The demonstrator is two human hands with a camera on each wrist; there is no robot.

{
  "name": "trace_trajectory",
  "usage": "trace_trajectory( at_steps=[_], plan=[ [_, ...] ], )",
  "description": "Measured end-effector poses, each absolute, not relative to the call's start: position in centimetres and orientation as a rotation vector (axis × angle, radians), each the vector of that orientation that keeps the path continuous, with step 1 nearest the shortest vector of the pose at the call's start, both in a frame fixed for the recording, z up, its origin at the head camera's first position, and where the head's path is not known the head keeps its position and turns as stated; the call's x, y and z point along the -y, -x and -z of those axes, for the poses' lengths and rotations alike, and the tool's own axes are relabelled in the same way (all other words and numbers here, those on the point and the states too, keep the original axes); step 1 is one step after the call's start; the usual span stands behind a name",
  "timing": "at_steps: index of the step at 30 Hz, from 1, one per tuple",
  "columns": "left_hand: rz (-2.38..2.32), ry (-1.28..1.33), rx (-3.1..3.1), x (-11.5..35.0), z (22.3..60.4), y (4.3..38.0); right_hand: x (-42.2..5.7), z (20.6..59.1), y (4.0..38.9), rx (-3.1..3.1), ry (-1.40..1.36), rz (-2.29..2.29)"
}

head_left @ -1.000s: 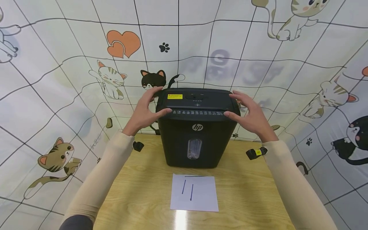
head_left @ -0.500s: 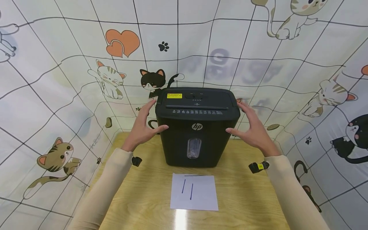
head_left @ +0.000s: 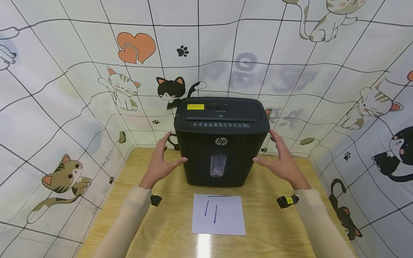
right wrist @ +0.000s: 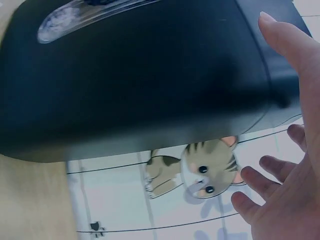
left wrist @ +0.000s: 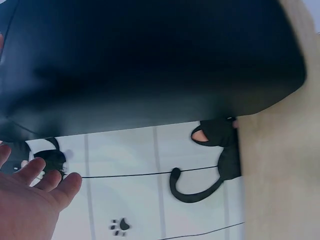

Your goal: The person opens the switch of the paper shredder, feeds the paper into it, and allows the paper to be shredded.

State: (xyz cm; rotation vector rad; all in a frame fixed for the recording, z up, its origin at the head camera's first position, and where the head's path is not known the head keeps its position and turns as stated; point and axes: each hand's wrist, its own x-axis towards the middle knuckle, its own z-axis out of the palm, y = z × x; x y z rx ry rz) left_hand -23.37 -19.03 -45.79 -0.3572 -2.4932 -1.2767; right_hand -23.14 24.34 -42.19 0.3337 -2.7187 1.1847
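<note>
A black HP paper shredder (head_left: 200, 157) stands upright on the wooden table, its small window (head_left: 218, 166) showing shredded bits inside. My left hand (head_left: 161, 163) is beside its left wall, thumb and fingers spread apart and straight. On the opposite side my right hand (head_left: 282, 161) mirrors it, thumb near the front corner and fingers along the right side. Both wrist views show loosely extended fingers next to the shredder's dark body (left wrist: 150, 60), with nothing gripped. In front of the shredder lies a white sheet of paper (head_left: 226, 218) with blue pen strokes.
The wooden table (head_left: 271, 215) runs up to a wall covering (head_left: 213, 43) printed with cats and grid lines, close behind the shredder. Similar covering hangs along the left and right sides. A yellow label (head_left: 195, 106) sits on the shredder's lid.
Both hands have come down from the shredder's top edges to the lower part of its sides, staying spread. The shredder and the paper have stayed in place.
</note>
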Motion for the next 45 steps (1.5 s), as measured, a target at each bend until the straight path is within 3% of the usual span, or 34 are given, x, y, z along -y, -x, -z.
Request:
trace_trajectory(
  at_steps=[29, 45],
  plan=[
    [1.533, 0.128, 2.639, 16.6, 61.4, 18.0, -22.8, 57.9, 18.0, 2.902, -0.064, -1.409],
    [1.142, 0.420, 2.841, 13.3, 64.8, 16.5, -19.8, 62.9, 16.6, 2.910, -0.309, -1.277]
  ],
)
